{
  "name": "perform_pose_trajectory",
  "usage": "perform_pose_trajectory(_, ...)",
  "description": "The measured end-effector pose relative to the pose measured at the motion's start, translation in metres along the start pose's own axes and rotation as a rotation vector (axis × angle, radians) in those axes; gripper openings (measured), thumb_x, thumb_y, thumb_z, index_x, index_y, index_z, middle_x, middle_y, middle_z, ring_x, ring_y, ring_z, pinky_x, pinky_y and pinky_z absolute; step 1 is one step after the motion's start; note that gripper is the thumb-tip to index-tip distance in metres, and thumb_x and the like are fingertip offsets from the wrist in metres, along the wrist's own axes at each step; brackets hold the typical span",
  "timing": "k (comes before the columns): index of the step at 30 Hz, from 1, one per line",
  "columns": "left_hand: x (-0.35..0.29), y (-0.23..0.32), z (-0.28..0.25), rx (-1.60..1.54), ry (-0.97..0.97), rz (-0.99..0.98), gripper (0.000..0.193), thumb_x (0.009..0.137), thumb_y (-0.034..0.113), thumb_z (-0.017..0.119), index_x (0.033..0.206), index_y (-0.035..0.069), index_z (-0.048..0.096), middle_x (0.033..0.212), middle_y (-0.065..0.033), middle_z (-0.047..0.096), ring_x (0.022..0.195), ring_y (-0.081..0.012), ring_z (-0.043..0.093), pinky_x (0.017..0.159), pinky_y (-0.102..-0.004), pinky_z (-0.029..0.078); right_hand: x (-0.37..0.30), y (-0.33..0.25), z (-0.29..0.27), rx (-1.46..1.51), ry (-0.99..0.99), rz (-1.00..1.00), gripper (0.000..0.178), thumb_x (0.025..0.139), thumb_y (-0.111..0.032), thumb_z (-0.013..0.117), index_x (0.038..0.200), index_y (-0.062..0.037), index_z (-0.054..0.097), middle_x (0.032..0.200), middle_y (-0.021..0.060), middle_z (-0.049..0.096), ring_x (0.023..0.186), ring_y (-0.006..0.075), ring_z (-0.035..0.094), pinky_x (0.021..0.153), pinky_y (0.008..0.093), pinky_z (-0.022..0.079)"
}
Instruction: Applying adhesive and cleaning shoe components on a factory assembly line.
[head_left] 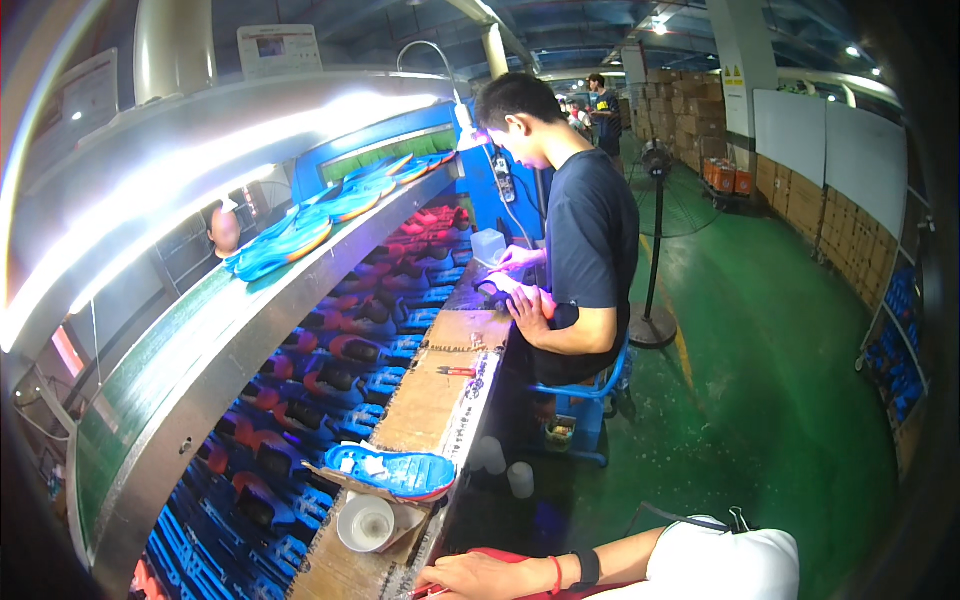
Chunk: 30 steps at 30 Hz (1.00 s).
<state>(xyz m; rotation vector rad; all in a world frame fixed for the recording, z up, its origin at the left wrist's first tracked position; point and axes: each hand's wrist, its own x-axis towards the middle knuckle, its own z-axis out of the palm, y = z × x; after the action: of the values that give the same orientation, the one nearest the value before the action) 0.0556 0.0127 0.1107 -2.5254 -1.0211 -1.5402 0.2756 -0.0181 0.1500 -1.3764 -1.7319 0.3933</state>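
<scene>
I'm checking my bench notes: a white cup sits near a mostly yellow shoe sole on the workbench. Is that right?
Not quite: the shoe sole is mostly blue, as the head view shows. The white cup does sit near it on the workbench.

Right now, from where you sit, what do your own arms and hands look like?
Only my right hand and its arm show; my left is out of view. I wear a white sleeve that leaves the forearm uncovered, a thin red bracelet and, further up, a wider black band. The hand has no glove.
</scene>
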Motion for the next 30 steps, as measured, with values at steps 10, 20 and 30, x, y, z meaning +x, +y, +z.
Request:
perform_pose_trajectory(10,0.003,-0.021,0.012,0.096,0.119,0.126,0.018,0.080,0.000,0.073,0.096,0.003,0.065,0.094,-0.0110,0.060,0.086,-0.0281,0.061,0.078,-0.0407,0.054,0.008,0.007,-0.027,-0.075,0.156,0.013,0.025,0.083,-0.025,0.074,0.099,-0.0080,0.067,0.090,0.0077,0.067,0.083,0.0265,0.064,0.071,0.0363,0.053)
perform_pose_trajectory(20,0.007,-0.017,-0.003,0.110,-0.011,0.174,0.034,0.074,-0.007,0.076,0.100,0.010,0.063,0.101,-0.0059,0.057,0.083,-0.0253,0.062,0.071,-0.0361,0.054,0.005,-0.013,-0.024,0.144,0.015,0.120,0.029,0.078,-0.016,0.080,0.099,-0.0010,0.066,0.081,0.0091,0.064,0.067,0.0219,0.058,0.059,0.0311,0.049)
perform_pose_trajectory(30,0.003,-0.025,0.002,0.072,-0.052,0.192,0.031,0.075,0.001,0.076,0.104,0.007,0.068,0.106,-0.0058,0.060,0.088,-0.0225,0.062,0.070,-0.0338,0.054,0.012,-0.005,-0.011,0.071,-0.006,-0.046,0.027,0.075,-0.013,0.081,0.094,0.0001,0.066,0.076,0.0079,0.063,0.061,0.0217,0.055,0.053,0.0316,0.044)
